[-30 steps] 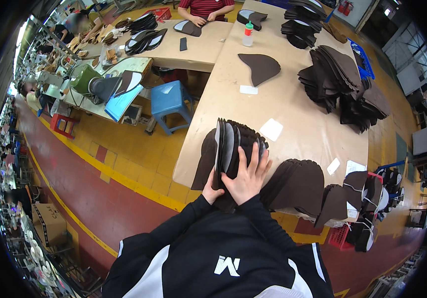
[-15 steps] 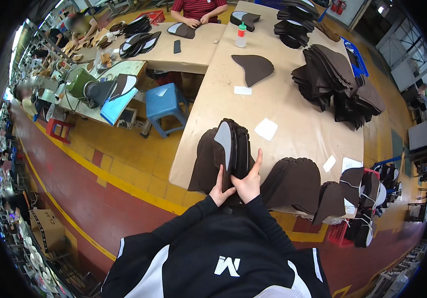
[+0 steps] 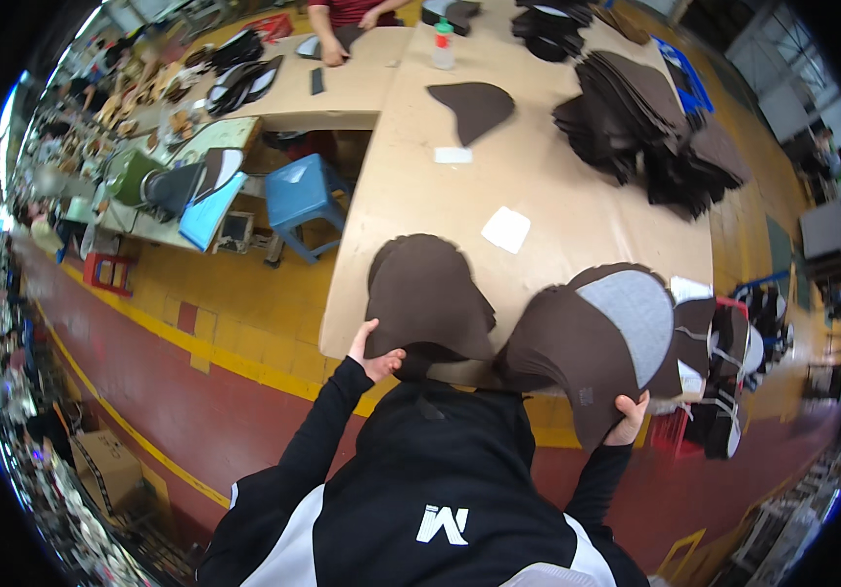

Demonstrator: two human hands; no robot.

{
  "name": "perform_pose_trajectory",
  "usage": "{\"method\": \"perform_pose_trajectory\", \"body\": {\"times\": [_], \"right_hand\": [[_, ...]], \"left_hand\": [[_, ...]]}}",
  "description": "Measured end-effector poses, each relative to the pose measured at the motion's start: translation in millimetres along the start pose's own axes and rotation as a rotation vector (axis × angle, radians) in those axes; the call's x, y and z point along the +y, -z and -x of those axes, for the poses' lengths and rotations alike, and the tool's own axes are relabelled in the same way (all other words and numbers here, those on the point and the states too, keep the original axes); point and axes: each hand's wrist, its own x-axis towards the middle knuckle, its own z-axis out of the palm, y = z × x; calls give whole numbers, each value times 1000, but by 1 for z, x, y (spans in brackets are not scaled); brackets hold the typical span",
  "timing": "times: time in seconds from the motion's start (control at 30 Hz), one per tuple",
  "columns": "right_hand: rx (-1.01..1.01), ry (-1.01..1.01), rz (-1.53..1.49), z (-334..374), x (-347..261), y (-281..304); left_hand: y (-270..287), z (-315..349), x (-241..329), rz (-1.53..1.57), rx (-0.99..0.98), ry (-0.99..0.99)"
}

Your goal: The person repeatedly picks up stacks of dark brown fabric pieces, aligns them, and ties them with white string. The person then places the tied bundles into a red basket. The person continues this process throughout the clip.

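Hands well apart at the near edge of the desk (image 3: 562,210). We see the left hand (image 3: 374,354), thumb spread from its fingers, against the lower left side of a stack of curved dark brown panels (image 3: 425,298) at the near left corner. Right hand (image 3: 628,419) clamped on the lower right rim of a grey-patched brown panel (image 3: 596,367), which lies over a second brown stack (image 3: 516,362) farther right along the near edge. Beyond both, we note a white card (image 3: 506,230); toward the right edge, a brown pile (image 3: 636,108).
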Motion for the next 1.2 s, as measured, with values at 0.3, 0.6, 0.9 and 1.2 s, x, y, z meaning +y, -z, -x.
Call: {"method": "perform_pose_trajectory", "body": {"times": [0.3,0.6,0.9,1.2], "right_hand": [[0,-85,-342,45,0,102],[-295,-404,291,35,-72,167],[-159,-334,643,9,-140,306],[-499,-138,1350,-193,-85,436]], "left_hand": [[-118,42,-38,-936,-59,-848],[-231,-18,-209,-1147,-492,-522],[-291,-76,-377,-1271,-263,-541],[-265,-272,-492,-1231,333,-741]]}}
